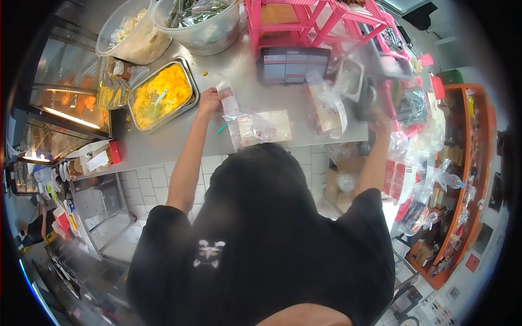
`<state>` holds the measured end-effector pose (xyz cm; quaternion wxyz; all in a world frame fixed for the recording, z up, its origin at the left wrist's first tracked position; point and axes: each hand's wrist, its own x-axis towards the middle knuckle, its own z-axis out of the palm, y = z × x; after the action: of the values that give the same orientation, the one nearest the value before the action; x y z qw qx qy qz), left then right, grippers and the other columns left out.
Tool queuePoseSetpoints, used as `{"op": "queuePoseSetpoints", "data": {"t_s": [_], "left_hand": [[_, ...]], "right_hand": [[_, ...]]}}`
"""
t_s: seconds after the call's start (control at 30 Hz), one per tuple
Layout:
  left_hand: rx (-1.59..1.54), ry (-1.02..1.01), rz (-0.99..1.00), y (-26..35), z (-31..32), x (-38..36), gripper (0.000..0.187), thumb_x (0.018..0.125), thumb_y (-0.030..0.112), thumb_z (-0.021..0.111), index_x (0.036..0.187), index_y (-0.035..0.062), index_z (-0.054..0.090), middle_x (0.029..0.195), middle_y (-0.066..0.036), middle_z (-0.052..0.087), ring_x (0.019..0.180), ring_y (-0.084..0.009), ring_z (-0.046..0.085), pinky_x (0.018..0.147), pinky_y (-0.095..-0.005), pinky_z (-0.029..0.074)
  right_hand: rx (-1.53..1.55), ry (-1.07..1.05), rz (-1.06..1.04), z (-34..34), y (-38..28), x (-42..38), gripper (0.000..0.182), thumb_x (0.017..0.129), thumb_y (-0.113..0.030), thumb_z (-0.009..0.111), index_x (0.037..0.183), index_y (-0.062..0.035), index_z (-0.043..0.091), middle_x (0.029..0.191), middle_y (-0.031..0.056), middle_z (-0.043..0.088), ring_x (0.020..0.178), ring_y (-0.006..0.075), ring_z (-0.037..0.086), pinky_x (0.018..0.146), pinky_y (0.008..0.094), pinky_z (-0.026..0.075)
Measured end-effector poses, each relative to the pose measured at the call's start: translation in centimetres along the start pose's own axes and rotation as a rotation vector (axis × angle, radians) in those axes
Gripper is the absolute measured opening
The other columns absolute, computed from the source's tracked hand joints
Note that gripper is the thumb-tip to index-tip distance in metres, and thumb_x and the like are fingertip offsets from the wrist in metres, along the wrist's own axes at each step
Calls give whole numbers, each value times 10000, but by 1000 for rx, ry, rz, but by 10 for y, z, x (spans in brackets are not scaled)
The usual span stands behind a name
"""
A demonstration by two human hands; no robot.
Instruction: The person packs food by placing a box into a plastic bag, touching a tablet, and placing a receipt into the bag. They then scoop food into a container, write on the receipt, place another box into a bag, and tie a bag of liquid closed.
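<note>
My left hand (211, 102) is closed on the upper part of a long white paper strip, likely a receipt (230, 111), over the steel counter. Beside the strip lies a clear plastic bag (251, 127) with a pale flat box or card (277, 125) under or next to it. A small green stick (222, 129) sits just left of the strip. At the counter's right end, my right hand (380, 124) is blurred, close to a dark object (367, 103) whose kind I cannot make out. Its fingers do not show clearly.
A metal tray (191, 100) of yellow food with a green spoon (157, 103) stands left. Behind are two large tubs (198, 41), pink racks (280, 27) and a tablet screen (293, 65). Right of it lie a bagged box (325, 108) and a metal container (349, 79).
</note>
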<state>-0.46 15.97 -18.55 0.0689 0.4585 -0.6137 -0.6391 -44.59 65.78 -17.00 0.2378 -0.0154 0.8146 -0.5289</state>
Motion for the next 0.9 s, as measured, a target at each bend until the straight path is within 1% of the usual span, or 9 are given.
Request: {"op": "queuePoseSetpoints", "data": {"t_s": [0.17, 0.37, 0.43, 0.47, 0.5, 0.6, 0.63, 0.77, 0.9], "left_hand": [[-537, 371, 297, 12, -8, 8, 242, 921, 271, 697, 937, 37, 636, 863, -3, 641, 786, -74, 546, 689, -230, 420], [-414, 783, 745, 68, -34, -34, 195, 1016, 229, 549, 922, 59, 572, 876, 3, 602, 795, -56, 529, 701, -234, 442], [-418, 832, 824, 107, -32, -70, 182, 1015, 213, 546, 926, 56, 567, 873, 1, 600, 786, -57, 530, 705, -231, 442], [-435, 893, 904, 124, -31, -87, 168, 1014, 198, 544, 931, 53, 562, 870, -1, 598, 777, -57, 531, 709, -228, 442], [-441, 878, 906, 136, -35, -97, 168, 1014, 198, 544, 931, 53, 562, 870, -1, 598, 777, -57, 531, 709, -228, 442], [-370, 654, 862, 157, -55, -124, 215, 1006, 236, 554, 944, 32, 583, 794, 4, 594, 718, -63, 545, 634, -198, 430], [-381, 683, 873, 162, -56, -133, 215, 1006, 236, 554, 944, 32, 583, 794, 4, 594, 718, -63, 545, 634, -198, 430], [274, -2, 559, 186, -29, -167, 266, 966, 271, 610, 950, 18, 692, 798, -10, 651, 713, -66, 556, 643, -232, 444], [242, -297, 580, 181, 9, -154, 284, 991, 264, 572, 1015, 0, 675, 802, 11, 636, 730, -52, 544, 675, -238, 443]], "right_hand": [[378, 35, -148, -9, 5, -47, 309, 822, -206, 758, 1059, -14, 707, 969, 108, 686, 905, 227, 647, 703, 346, 503], [67, 210, 51, 6, 45, -31, 287, 914, -141, 619, 1049, 111, 591, 977, 203, 638, 828, 355, 659, 770, 451, 615], [114, 289, 80, 2, 59, -12, 241, 875, -192, 662, 943, 39, 668, 855, 176, 679, 756, 331, 676, 700, 421, 600], [-410, 213, -49, -9, 86, 5, 314, 846, -269, 660, 878, 43, 678, 853, 195, 691, 752, 316, 691, 669, 424, 581], [-935, 125, -174, -17, 101, 10, 394, 817, -347, 658, 812, 46, 687, 852, 214, 704, 748, 302, 705, 637, 426, 562], [-814, 507, -228, 16, 56, -45, 430, 843, -399, 669, 921, 18, 735, 790, 161, 717, 696, 267, 697, 612, 398, 542], [-266, 388, -17, 35, -2, -84, 318, 836, -310, 723, 937, -11, 754, 796, 111, 714, 645, 170, 645, 595, 313, 510], [-110, -106, -253, 119, -157, -199, 364, 850, -147, 724, 1207, -82, 688, 727, -31, 600, 619, 58, 475, 577, 210, 382], [-71, -577, -502, 190, -234, -239, 720, 810, -107, 771, 1457, -151, 459, 689, -84, 498, 602, 31, 416, 564, 206, 353]]}}
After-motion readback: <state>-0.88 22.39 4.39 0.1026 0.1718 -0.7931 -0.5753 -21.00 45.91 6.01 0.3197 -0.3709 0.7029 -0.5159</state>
